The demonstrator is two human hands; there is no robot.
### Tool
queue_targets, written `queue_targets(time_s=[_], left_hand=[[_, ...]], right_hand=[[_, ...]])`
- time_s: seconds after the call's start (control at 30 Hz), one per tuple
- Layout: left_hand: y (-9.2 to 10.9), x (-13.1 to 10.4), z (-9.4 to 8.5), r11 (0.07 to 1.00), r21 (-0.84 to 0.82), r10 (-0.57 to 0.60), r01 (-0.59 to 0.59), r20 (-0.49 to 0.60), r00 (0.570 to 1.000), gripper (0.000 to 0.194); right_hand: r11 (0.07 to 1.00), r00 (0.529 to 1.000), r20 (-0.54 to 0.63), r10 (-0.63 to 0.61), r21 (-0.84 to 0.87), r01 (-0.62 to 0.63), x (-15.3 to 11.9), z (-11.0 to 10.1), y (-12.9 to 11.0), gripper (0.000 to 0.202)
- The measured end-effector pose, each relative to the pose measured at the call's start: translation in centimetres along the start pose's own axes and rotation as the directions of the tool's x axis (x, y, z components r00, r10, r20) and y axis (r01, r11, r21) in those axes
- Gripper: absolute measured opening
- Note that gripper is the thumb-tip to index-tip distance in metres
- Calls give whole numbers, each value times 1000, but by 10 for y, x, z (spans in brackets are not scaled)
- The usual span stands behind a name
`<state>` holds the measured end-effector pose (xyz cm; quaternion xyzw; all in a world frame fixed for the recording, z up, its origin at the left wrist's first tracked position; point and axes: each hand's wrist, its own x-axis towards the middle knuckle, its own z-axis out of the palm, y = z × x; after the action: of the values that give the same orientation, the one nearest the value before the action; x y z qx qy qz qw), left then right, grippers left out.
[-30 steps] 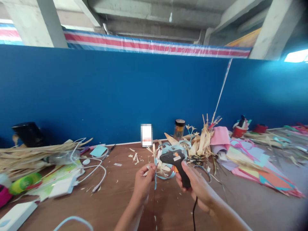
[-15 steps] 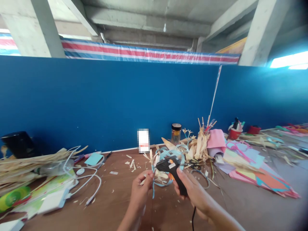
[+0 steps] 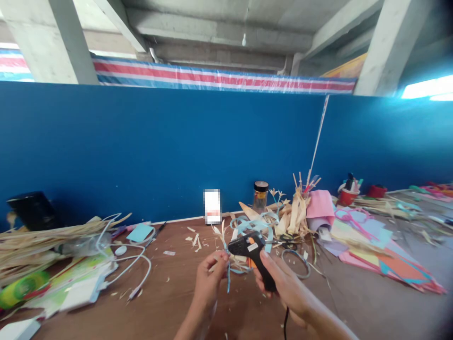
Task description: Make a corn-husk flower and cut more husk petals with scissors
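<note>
Two hands work above the table [image 3: 170, 302]: the right hand [image 3: 279, 278] wraps the handle of a black glue gun [image 3: 253, 246], its nozzle aimed left at the husk flower [image 3: 221, 233], its handle slanting down to the right. The left hand [image 3: 212, 271] pinches the flower's blue stem [image 3: 228, 278], which runs roughly upright, petals up. Behind the gun lie curled blue ribbon [image 3: 272, 219] and scissors [image 3: 288, 242]; a lidded jar [image 3: 261, 196] stands beyond, against the blue partition [image 3: 177, 141].
</note>
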<state>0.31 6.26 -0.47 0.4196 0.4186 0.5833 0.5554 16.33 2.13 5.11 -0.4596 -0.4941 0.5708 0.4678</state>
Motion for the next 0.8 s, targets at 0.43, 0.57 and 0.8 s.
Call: queue_targets(time_s=[0.43, 0.57, 0.8], left_hand=[[-1, 2, -2, 999, 13, 30, -30, -1, 1000, 19], [-1, 2, 0, 1000, 6, 26, -26, -6, 1000, 20], [-3, 3, 0, 1000, 2, 29, -29, -4, 1000, 22]], right_hand=[[995, 999, 51, 18, 93, -22, 3, 0, 5, 41], [976, 995, 88, 46, 207, -64, 5, 1, 8, 42], [945, 990, 78, 118, 299, -137, 0, 4, 4, 38]])
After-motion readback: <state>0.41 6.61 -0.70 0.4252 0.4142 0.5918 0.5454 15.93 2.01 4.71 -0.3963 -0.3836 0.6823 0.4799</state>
